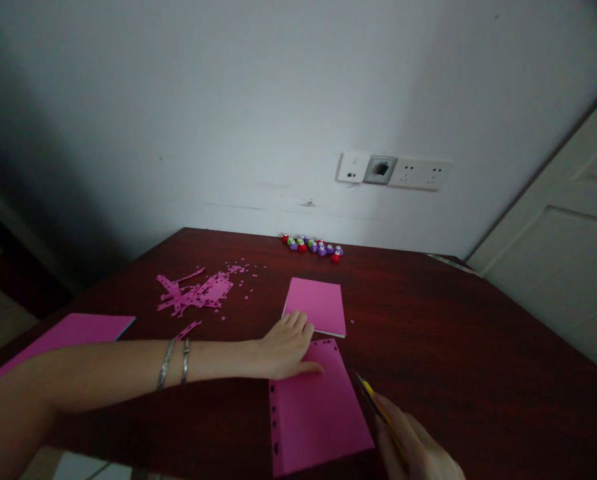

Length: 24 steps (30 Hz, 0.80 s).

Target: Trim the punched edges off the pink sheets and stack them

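We see a bench [453,333] of dark wood look, smooth with a faint sheen. The pink sheet [323,413] looks like matt, smooth paper, as do the pink pad [318,303] and the thin scraps [213,290]. The slim tool [377,402] shows yellow plastic. To us the bracelets [185,360] look like shiny metal, the small beads [302,247] glossy plastic, the wall [228,120] matt and scuffed.

We log an ordinary indoor room, homelike in look, though home or office we cannot settle. Evidence: 1 dark wooden table [428,320] against a plain, scuffed, pale wall [228,120], 1 row of sockets [421,174] above it, 1 white panelled door [568,213] at right.
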{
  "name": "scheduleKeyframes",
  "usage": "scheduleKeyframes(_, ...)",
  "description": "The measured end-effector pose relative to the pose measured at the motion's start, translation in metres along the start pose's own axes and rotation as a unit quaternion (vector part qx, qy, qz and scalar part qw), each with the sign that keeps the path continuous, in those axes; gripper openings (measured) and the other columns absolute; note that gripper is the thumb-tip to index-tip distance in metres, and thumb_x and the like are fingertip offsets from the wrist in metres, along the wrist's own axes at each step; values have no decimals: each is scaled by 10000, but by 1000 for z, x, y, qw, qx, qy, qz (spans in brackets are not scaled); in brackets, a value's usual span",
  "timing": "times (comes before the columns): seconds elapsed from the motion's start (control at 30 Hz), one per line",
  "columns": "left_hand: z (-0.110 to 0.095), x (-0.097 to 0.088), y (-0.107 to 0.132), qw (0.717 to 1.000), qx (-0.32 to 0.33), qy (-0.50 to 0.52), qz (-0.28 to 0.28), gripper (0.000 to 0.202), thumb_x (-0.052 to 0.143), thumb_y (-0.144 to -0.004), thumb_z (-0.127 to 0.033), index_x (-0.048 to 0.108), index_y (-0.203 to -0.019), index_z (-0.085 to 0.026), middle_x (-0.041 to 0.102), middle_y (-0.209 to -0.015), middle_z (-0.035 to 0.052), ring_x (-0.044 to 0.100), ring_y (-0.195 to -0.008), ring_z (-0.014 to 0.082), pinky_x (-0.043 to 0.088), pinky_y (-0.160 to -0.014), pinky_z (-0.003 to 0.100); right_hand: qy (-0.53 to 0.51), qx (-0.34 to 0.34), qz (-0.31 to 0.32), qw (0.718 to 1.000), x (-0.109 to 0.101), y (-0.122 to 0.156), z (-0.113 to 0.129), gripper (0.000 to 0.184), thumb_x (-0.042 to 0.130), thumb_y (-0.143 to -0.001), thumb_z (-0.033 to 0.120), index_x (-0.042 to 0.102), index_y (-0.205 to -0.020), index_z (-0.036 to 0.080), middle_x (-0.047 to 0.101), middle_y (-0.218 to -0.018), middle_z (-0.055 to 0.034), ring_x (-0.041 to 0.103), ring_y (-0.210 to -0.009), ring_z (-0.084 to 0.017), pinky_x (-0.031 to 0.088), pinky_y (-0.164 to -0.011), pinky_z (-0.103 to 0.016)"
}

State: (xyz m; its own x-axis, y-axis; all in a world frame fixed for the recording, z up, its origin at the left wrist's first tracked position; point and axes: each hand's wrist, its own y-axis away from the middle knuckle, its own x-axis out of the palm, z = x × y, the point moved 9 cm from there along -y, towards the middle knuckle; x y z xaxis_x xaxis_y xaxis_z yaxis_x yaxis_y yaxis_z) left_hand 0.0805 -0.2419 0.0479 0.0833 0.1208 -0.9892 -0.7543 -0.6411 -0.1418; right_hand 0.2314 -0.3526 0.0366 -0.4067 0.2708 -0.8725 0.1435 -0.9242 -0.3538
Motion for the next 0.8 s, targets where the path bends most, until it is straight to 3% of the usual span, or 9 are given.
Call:
scheduleKeyframes(0.17, -10, -9, 15, 1000, -17, -6, -17, 502, 392, -870, -496, 478, -1158, -94, 508, -1149, 142, 446, -1059, 282, 338, -934, 407, 5, 3, 26, 1000, 17, -13, 16, 355, 389, -864, 197, 628, -1126, 174, 718, -843, -91, 702, -686, -197, 564, -548, -220)
scheduleKeyframes(0.27, -23, -9, 24, 1000, 6, 5, -2, 575, 345, -887, -488, 384, -1287, -77, 443, -1289, 163, 408, -1144, 291, 321, -965, 403, 8, -4, 22, 1000, 21, -15, 17, 365, 369, -861, 181, 628, -1117, 164, 717, -836, -96, 702, -682, -196, 557, -543, -218)
scheduleKeyframes(0.43, -34, 6, 32, 997, 52, 40, 45, 653, 319, -887, -500, 312, -1341, -31, 355, -1382, 194, 365, -1222, 302, 296, -1005, 390, 1, -6, 11, 1000, 22, -10, 11, 362, 361, -862, 185, 630, -1103, 155, 720, -839, -94, 695, -629, -186, 539, -482, -211)
scheduleKeyframes(0.63, -35, 6, 23, 989, 119, 72, 53, 657, 324, -896, -487, 272, -1370, -36, 315, -1420, 195, 311, -1291, 276, 250, -1049, 367, 14, 16, -36, 999, 8, -16, 4, 350, 359, -872, 254, 622, -1081, 156, 718, -864, -109, 687, -612, -185, 522, -446, -217)
scheduleKeyframes(0.8, -36, 6, 13, 982, 166, 70, 61, 687, 358, -879, -498, 266, -1382, -40, 316, -1426, 184, 331, -1287, 269, 259, -1048, 366, 19, 34, -70, 997, -4, -35, 12, 377, 303, -871, 202, 633, -1036, 124, 711, -818, -126, 683, -618, -196, 543, -530, -260)
